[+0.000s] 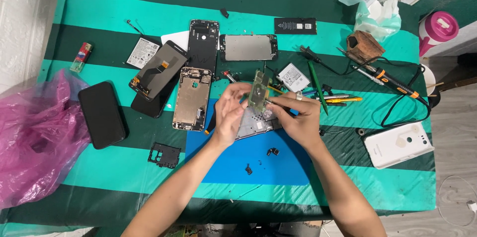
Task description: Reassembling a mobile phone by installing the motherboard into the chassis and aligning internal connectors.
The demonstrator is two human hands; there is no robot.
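Note:
My left hand [229, 113] pinches a small green circuit board [259, 93] and holds it upright above the blue mat [248, 160]. My right hand [297, 117] is closed around a thin tool whose tip touches the board's right side; a ring shows on one finger. Under both hands lies a grey phone frame [256, 126] on the mat. A gold phone chassis [192, 99] lies just left of my left hand.
Opened phone parts cover the green striped cloth [124, 13]: a black phone [102, 114], a screen with flex cable [158, 70], a black frame [203, 43], a silver plate [248, 47], batteries. A soldering iron [392, 80] and white back cover [397, 143] lie right, a pink bag [35, 137] left.

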